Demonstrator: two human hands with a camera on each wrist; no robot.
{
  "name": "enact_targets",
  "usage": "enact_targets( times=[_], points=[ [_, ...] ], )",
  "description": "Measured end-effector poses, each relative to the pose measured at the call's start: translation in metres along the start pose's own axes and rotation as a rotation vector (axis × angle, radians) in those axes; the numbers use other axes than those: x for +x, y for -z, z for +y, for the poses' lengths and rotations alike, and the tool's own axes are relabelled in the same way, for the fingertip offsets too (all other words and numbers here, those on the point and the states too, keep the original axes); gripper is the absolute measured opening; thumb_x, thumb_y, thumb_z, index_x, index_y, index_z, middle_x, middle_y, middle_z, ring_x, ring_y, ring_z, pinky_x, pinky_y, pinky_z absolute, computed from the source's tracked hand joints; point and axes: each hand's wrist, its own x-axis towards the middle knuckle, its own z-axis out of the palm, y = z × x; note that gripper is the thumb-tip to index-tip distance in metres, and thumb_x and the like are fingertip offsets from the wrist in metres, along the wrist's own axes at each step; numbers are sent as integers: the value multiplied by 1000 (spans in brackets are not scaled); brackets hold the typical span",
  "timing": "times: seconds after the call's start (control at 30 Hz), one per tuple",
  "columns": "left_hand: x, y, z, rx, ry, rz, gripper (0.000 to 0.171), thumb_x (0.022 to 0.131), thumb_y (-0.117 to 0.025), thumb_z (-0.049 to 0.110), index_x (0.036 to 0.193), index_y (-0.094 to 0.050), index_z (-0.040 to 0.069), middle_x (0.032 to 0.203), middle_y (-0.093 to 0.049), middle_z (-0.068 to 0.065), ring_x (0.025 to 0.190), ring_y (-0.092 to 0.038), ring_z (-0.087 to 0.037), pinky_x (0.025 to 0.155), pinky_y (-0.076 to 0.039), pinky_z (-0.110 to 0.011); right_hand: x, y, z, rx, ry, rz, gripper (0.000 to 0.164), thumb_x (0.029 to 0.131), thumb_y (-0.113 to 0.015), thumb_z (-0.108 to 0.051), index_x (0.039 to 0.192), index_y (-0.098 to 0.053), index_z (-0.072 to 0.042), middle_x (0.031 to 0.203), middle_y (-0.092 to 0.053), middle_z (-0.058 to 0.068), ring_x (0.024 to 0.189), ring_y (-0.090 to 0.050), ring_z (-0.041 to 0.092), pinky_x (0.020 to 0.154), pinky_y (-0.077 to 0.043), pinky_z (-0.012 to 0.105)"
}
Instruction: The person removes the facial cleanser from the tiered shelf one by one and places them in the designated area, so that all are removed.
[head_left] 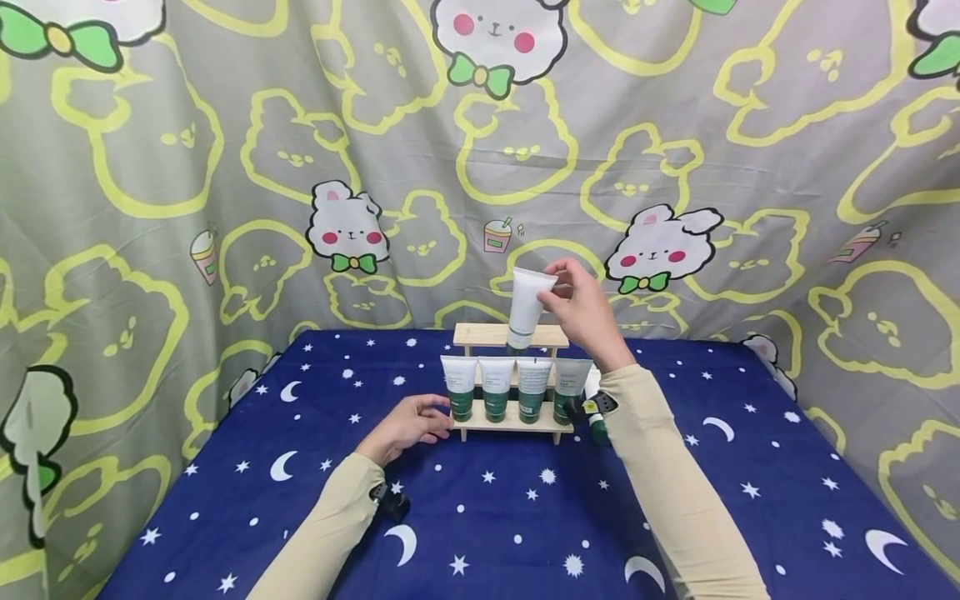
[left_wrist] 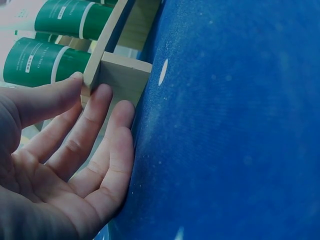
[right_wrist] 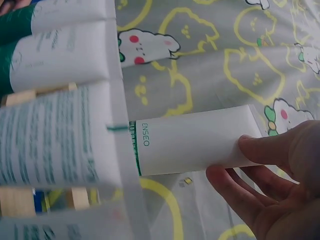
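Observation:
A white squeeze tube [head_left: 527,304] with a green lower end is held up over the top step of a small wooden stepped rack [head_left: 480,335]. My right hand [head_left: 581,308] pinches its flat upper end between thumb and fingers, and its cap end is low, by the top step. In the right wrist view the held tube [right_wrist: 195,142] shows green lettering. At the rack's left end, my left hand [head_left: 408,429] grips the corner of the bottom step, thumb on its edge [left_wrist: 87,82] and fingers around the leg side. Several white-and-green tubes [head_left: 497,387] stand along the bottom step.
Another green-and-white tube [head_left: 597,427] is at the rack's right side, partly hidden by my right wrist. A dark blue cloth [head_left: 300,517] with stars and moons covers the table. Behind hangs a grey curtain [head_left: 420,167] with cartoon rabbits.

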Motion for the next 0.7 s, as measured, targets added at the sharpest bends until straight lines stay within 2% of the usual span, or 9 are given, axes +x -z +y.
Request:
enact_targets(
  times=[0.27,0.7],
  points=[
    [-1,0,1,-3,14,5,42,96,-67,1,135,-56,-6,101,-76,-16,91,-74,-28,77,-60,-36,1,17,9,26,-13,65,32,98,-65,1,127,-51,-2,126,-65,23,114,-67,39,89,-59,45],
    [0,0,1,-4,9,5,41,96,-67,1,135,-57,-5,101,-76,-16,90,-74,-27,75,-59,-36,-3,36,25,48,-34,114,33,99,-62,0,129,-49,1,128,-63,25,117,-64,40,93,-58,43]
  ],
)
